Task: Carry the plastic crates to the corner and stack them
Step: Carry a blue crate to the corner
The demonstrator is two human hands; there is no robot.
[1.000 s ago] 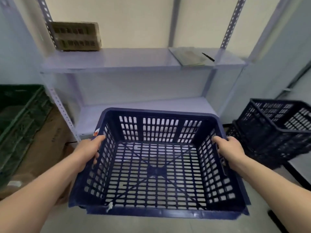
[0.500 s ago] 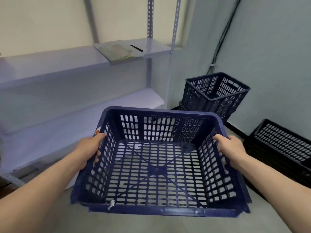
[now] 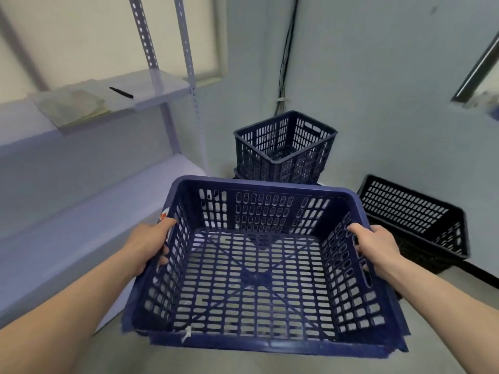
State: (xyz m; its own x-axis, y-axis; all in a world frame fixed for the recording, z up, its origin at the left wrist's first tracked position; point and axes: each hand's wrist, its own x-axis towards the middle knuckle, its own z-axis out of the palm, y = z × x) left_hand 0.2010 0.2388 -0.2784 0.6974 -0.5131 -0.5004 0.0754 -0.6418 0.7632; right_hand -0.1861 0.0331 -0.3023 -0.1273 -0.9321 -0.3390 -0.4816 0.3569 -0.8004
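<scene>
You hold the blue crate [image 3: 259,279] above the grey floor [image 3: 113,352], left hand [image 3: 147,245] and right hand [image 3: 376,248] curled round its side rims, stacked dark crates [image 3: 283,147] in the corner beyond your fingertips, metal shelving [image 3: 81,201] outside your left fingers.

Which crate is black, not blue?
The low crate by the right wall. The carried crate and the corner crate are both blue.
</scene>
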